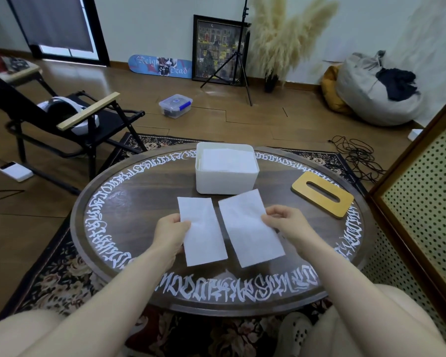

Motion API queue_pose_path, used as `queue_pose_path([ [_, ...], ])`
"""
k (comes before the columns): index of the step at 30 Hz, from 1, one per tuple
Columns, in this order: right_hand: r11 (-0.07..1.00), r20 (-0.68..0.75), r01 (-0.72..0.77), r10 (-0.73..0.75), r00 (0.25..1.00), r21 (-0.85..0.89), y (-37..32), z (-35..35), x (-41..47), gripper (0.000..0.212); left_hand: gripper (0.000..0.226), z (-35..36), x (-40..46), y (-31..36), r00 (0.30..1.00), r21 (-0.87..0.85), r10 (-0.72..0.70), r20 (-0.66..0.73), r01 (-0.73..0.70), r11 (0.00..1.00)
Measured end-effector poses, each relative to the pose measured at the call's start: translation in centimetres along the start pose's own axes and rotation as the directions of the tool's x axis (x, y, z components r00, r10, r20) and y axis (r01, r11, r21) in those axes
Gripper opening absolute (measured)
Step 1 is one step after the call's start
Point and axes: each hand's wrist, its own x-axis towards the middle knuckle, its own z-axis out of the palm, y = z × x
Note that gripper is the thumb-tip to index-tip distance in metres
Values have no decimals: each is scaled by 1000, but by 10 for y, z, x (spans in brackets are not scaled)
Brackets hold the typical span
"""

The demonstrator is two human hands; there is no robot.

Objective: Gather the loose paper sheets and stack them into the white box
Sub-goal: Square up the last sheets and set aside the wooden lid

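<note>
Head view: hands, left (171, 231) and right (285, 222), each pinch a rectangular fibrous sheet (soft, white).

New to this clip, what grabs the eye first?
Two white paper sheets at centre: the left hand pinches the left sheet, the right hand pinches the right sheet. Just beyond them stands the white box, paper already inside. All this sits on a dark round table ringed with white lettering.

I see a round dark wooden table (144, 202) with white lettering; on its right side lies a slotted wooden lid (322, 198).
</note>
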Motion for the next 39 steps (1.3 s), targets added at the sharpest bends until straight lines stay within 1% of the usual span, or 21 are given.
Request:
queue_pose_path([
  [3, 995, 36, 26, -29, 999, 92, -3, -1, -2, 10, 13, 5, -4, 1, 999, -25, 33, 35, -32, 999],
  [6, 991, 84, 14, -26, 996, 135, -1, 5, 0, 13, 14, 12, -9, 2, 994, -52, 46, 97, -41, 998],
  [10, 994, 91, 4, -14, 996, 111, -3, 14, -2, 13, 18, 23, -13, 1, 982, -125, -5, 190, 29, 992],
  [13, 994, 82, 5, -14, 997, 111, -4, 20, -4, 12, 18, 30, -16, 1, 973, -177, -18, 230, 60, 982],
  [19, 992, 43, -13, 8, 999, 127, -10, 24, -8, 13, 20, 35, -18, 2, 962, -251, -17, 272, 88, 964],
  [25, 981, 0, -39, 40, 999, 191, -13, 25, -11, 16, 20, 37, -18, 1, 954, -308, -7, 301, 104, 946],
  [35, 985, -13, -53, 56, 998, 165, -15, 27, -12, 18, 29, 34, -15, 0, 939, -340, 4, 343, 120, 933],
  [37, 984, -17, -53, 57, 998, 171, -15, 28, -12, 16, 32, 33, -13, -1, 930, -335, -1, 367, 133, 933],
  [39, 982, -19, -53, 57, 998, 183, -15, 29, -12, 16, 32, 34, -11, -2, 928, -304, 6, 371, 116, 946],
])
